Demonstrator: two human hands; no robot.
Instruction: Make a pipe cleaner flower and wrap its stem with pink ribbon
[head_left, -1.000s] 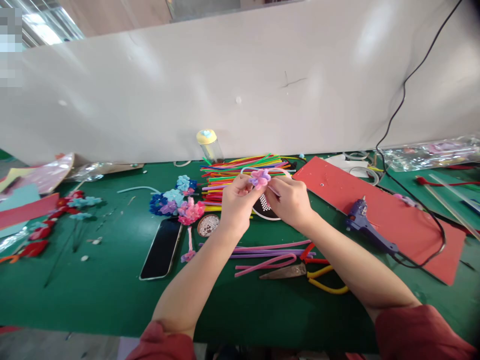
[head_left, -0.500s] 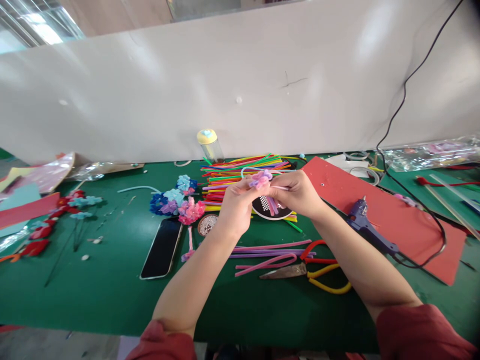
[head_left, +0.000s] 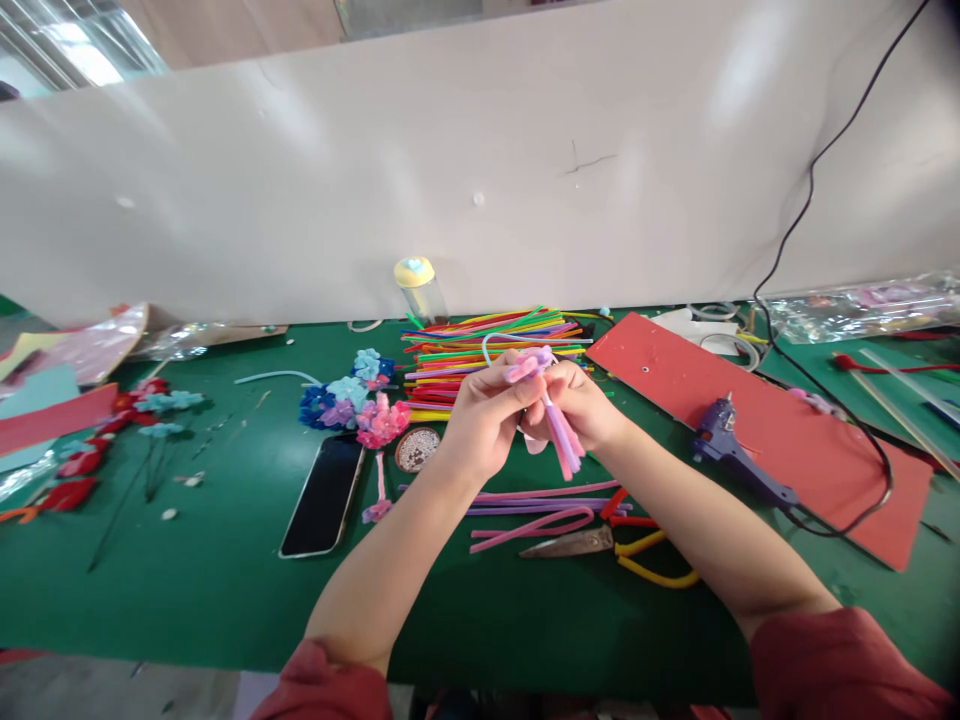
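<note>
Above the middle of the table, my left hand (head_left: 486, 418) pinches a pink and purple pipe-cleaner flower (head_left: 530, 364) near its head. My right hand (head_left: 581, 400) is closed on the same flower just under the petals, its fingertips meeting those of the left. Pink and purple stem ends (head_left: 564, 445) hang down from between the hands, slanting to the right. Below the hands lie loose pink and purple pipe cleaners (head_left: 544, 505), one of them bent into a loop (head_left: 574, 517). Scissors (head_left: 577, 543) with red and yellow handles rest beside them, partly behind my right forearm.
Behind the hands lies a pile of coloured pipe cleaners (head_left: 435, 372). To the left are finished fuzzy flowers (head_left: 349, 405), a phone (head_left: 322, 497) and a round dish of beads (head_left: 417, 450). A glue gun (head_left: 739, 455) with a cord rests on a red board (head_left: 825, 460). A yellow-lidded bottle (head_left: 421, 290) stands behind.
The flower has tilted, and its stem ends now swing out lower right below the hands. My right hand has moved left and down, closer against the left.
</note>
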